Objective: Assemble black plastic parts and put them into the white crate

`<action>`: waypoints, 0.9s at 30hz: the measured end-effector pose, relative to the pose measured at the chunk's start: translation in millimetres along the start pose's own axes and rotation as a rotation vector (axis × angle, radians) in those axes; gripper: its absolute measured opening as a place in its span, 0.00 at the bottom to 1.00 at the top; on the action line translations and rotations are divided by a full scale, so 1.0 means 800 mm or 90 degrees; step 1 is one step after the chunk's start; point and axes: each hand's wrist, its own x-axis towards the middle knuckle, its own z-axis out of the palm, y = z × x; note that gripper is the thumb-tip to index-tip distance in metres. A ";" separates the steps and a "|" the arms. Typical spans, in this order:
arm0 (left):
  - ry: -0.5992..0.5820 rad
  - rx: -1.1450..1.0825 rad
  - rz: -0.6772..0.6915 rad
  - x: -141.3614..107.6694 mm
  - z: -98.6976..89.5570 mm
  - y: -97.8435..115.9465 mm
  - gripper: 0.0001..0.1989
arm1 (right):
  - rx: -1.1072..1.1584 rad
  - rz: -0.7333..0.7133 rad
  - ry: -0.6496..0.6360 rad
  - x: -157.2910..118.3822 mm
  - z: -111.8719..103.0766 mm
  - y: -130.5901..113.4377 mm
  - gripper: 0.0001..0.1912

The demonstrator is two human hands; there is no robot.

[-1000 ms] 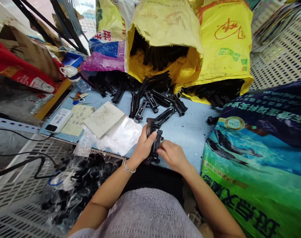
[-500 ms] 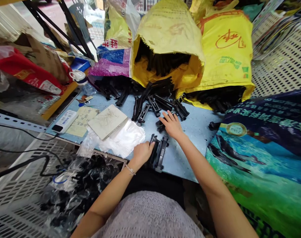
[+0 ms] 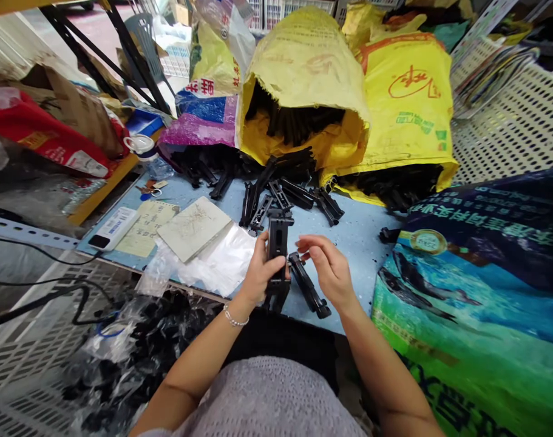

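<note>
My left hand (image 3: 259, 270) is closed around a long black plastic part (image 3: 277, 237), thumb across its front, holding it raised over the near edge of the blue table. More black plastic shows below that grip; whether it is a second piece I cannot tell. Just to the right, my right hand (image 3: 328, 270) hovers with fingers bent and thumb apart, nothing visible in it. Between the hands, a similar black part (image 3: 309, 285) lies slanted on the tabletop. A loose pile of such black parts (image 3: 262, 203) lies beyond my hands.
Yellow woven sacks (image 3: 306, 60) spill black parts at the back. Left on the table (image 3: 358, 243) are a grey board (image 3: 194, 227), white plastic film (image 3: 224, 255), a note (image 3: 147, 227) and a white device (image 3: 113, 228). A blue-green sack (image 3: 476, 303) stands right; a crate (image 3: 21, 364) sits lower left.
My left hand has lifted a black part off the table edge and turned it upright. My right hand has drawn back from the pile toward me. The other near part now lies more slanted.
</note>
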 end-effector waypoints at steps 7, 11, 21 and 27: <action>-0.121 -0.138 -0.132 -0.015 -0.005 0.006 0.22 | -0.013 0.036 0.009 0.039 0.006 0.030 0.20; -0.031 -0.111 -0.110 -0.011 -0.007 0.000 0.25 | 0.238 0.239 -0.123 0.031 0.015 0.035 0.25; 0.053 0.120 -0.105 -0.005 -0.049 -0.016 0.25 | -0.071 0.000 -0.314 -0.041 0.043 0.038 0.20; 0.090 0.554 -0.123 -0.027 -0.063 -0.084 0.40 | -0.356 0.235 0.140 0.092 -0.034 0.159 0.17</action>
